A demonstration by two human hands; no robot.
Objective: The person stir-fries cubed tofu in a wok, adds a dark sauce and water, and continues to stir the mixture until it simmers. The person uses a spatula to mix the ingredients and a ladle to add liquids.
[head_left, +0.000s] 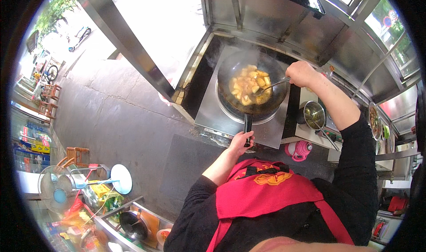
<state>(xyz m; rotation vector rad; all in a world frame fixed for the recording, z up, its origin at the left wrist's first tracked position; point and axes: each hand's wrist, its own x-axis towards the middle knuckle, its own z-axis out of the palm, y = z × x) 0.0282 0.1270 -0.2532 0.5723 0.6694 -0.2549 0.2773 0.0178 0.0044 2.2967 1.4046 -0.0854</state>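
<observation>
A dark wok [225, 92] sits on the burner of a steel stove [208, 112], steam rising from it. Pale yellow chunks of food [245, 85], glossy with sauce, lie in its middle. My left hand [242, 142] is closed around the wok's black handle [248, 121] at the near side. At the wok's right rim, my right hand [303, 74] grips a long-handled metal wok utensil [278, 82]. It slants down into the wok, and its head is partly hidden among the chunks, so its exact shape cannot be told.
Right of the stove stands a metal pot [314, 112] of oily liquid with a ladle [327, 136] leaning out. A pink jug [300, 150] is nearer me. Steel panels [279, 35] wall the back. Behind on the left are a fan [57, 187] and a second wok [133, 225].
</observation>
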